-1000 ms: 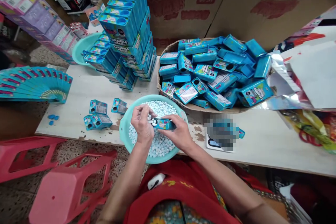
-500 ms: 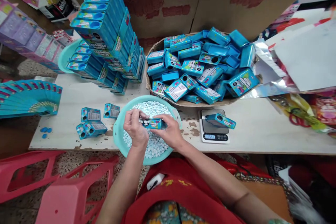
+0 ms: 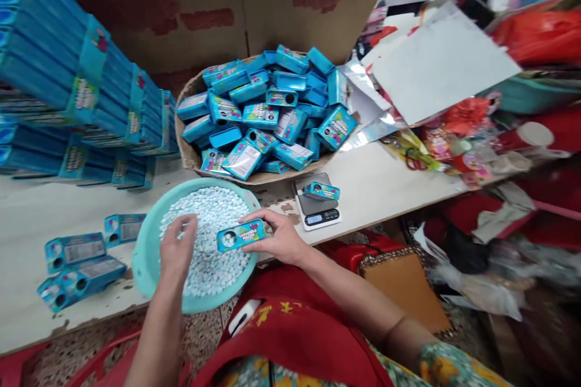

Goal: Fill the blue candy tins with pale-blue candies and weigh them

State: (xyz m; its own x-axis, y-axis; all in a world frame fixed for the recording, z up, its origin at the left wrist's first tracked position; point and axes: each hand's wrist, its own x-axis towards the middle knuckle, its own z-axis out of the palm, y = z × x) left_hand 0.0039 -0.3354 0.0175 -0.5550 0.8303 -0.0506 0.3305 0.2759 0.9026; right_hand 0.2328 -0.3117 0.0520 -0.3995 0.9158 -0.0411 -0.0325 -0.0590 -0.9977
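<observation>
My right hand [image 3: 282, 238] grips a small blue candy box [image 3: 247, 233] by its end. The box's printed face is up, and pale candies show in its round hole. Below it is a turquoise basin [image 3: 144, 236] full of small pale-blue and white candies [image 3: 213, 272]. My left hand [image 3: 176, 249] is over the basin's left side, thumb and fingers apart, with nothing visible in it. A digital scale [image 3: 323, 218] to the right bears another blue candy box [image 3: 323, 191], candies showing in its hole.
Behind the basin, a cut-down carton [image 3: 186, 148] is heaped with blue boxes [image 3: 261, 115]. Tall stacks of blue boxes [image 3: 95, 72] stand at left. Several loose boxes [image 3: 91, 275] lie left of the basin. Papers [image 3: 445, 66] and red-handled scissors [image 3: 415, 160] are at right.
The view has swung right. My left hand has moved away from the box's hole, leftward. My right hand still holds the box, now with its printed face and hole turned up.
</observation>
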